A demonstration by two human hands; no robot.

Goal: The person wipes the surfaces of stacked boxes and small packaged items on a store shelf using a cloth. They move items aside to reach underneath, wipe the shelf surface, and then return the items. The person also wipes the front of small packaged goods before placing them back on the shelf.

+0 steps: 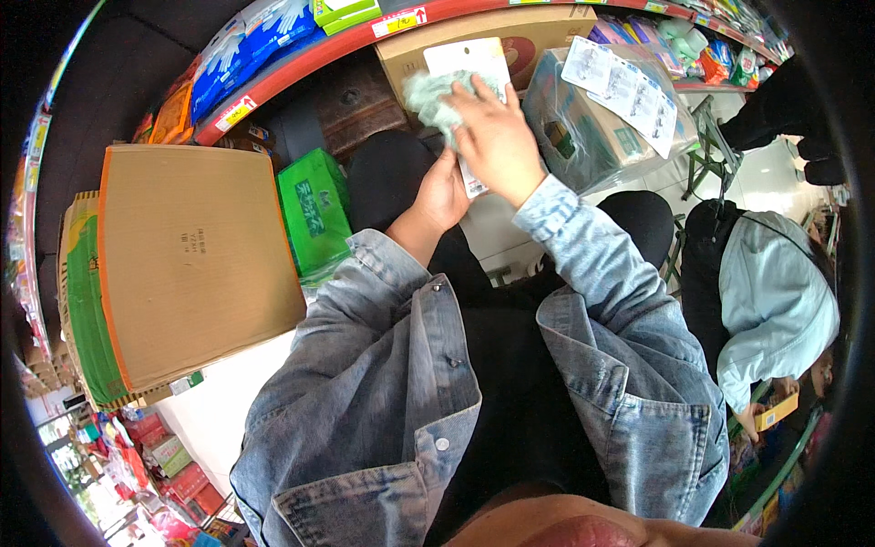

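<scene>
My left hand grips the lower edge of a white carded package that has a hang hole at its top. Over the package's face lies my right hand, pressing a crumpled pale green cloth against it; the cloth is slightly blurred. The cloth and my hand hide most of the card's print. To the right, printed blister cards rest on a plastic-wrapped carton. Behind the package stands a brown cardboard box.
A large cardboard carton and a green box stand at my left. Ahead runs a red-edged shelf with blue glove packs. A person in a light shirt bends at the right, holding a yellow box.
</scene>
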